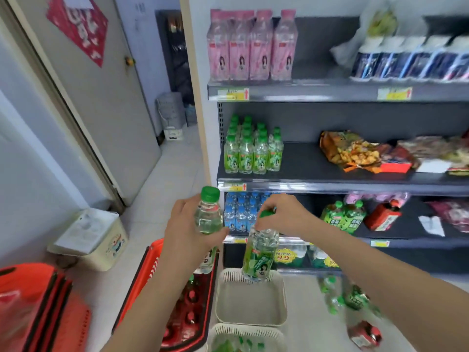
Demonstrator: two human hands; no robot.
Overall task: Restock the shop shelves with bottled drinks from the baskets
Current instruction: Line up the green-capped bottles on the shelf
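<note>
While palms hide the labels, each hand, left [189, 232] and right [284, 214], around a green-capped bottle [209, 212].

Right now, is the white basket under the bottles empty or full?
Empty. The nearer-to-shelf white basket shows only its bare bottom; the bottle held by the right hand hangs above its rim.

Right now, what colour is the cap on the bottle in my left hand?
Green. The cap tops the bottle in the left hand, clearest in the head view.
</note>
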